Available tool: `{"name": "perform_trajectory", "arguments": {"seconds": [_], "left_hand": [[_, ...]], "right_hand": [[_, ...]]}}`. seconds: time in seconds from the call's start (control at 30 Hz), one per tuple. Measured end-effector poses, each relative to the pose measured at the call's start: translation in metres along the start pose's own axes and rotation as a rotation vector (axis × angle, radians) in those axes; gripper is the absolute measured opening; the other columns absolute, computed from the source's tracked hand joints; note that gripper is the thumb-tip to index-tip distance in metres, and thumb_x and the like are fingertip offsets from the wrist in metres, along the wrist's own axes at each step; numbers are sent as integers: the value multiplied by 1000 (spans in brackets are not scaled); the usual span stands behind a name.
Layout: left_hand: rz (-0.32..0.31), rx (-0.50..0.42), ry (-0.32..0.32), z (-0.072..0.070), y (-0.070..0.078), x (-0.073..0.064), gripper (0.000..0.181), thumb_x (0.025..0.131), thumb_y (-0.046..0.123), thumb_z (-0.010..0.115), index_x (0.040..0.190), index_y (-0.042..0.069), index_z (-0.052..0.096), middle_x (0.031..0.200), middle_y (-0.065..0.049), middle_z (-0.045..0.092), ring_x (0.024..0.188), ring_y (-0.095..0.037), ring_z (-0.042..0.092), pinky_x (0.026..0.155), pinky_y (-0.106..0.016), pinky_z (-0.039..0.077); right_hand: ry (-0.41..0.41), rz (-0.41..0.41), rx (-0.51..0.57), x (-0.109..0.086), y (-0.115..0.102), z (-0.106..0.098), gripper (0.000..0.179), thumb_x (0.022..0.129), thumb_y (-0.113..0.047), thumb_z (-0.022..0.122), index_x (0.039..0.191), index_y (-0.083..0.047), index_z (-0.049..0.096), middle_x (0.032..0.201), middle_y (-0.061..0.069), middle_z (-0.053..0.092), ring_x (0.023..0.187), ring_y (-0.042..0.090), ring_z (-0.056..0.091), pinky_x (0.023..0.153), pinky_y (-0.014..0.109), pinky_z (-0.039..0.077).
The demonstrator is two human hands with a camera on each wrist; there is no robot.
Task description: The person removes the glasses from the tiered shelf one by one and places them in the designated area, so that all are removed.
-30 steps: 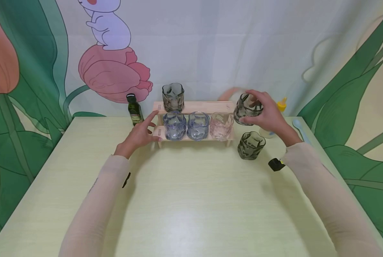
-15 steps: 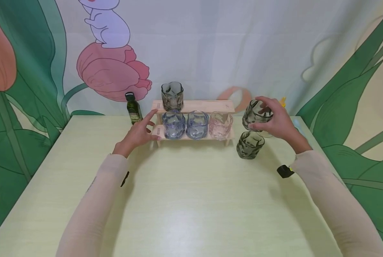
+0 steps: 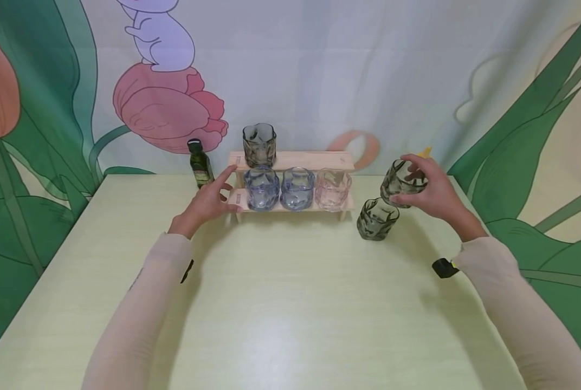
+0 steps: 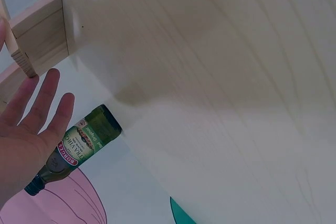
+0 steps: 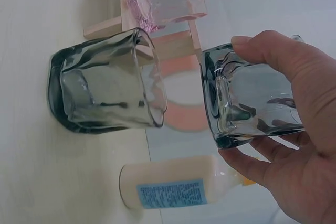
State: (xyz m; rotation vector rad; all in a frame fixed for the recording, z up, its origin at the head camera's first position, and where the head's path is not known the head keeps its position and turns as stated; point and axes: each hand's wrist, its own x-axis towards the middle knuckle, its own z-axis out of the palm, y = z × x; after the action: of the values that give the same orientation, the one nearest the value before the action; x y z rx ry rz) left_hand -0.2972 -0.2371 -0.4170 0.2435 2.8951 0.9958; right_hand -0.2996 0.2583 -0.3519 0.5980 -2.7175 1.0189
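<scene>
My right hand (image 3: 439,197) holds a smoky grey drinking glass (image 3: 393,185) in the air, thumb and fingers on its sides. In the right wrist view this glass (image 5: 252,95) is raised higher than a second grey glass (image 5: 105,90), which stands on the table. At the left end of the two-tier wooden rack (image 3: 315,160), my left hand (image 3: 200,206) touches the shelves with extended fingers and thumb. A third grey glass (image 3: 259,146) stands on the upper tier. Two bluish glasses (image 3: 262,189) and a pink glass (image 3: 333,190) line the lower tier.
A green Borges oil bottle (image 4: 81,142) stands just beyond my left hand. Behind the right hand is a pale squeeze bottle (image 5: 173,184) with a blue label and yellow tip. A printed curtain (image 3: 290,76) hangs at the table's (image 3: 290,303) far edge.
My right hand has carried the grey glass rightward and a little lower, away from the rack's right end. The left hand stays at the rack.
</scene>
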Motion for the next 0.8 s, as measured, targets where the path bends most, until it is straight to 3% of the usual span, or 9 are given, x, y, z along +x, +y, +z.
{"name": "perform_trajectory", "arguments": {"seconds": [0.8], "left_hand": [[-12, 2, -4, 1, 3, 0, 105, 85, 15, 80, 161, 34, 9, 140, -23, 56, 115, -43, 63, 97, -56, 51]], "right_hand": [[-22, 84, -35, -30, 35, -10, 81, 77, -11, 86, 146, -8, 45, 125, 23, 50, 107, 37, 50, 84, 52, 41]]}}
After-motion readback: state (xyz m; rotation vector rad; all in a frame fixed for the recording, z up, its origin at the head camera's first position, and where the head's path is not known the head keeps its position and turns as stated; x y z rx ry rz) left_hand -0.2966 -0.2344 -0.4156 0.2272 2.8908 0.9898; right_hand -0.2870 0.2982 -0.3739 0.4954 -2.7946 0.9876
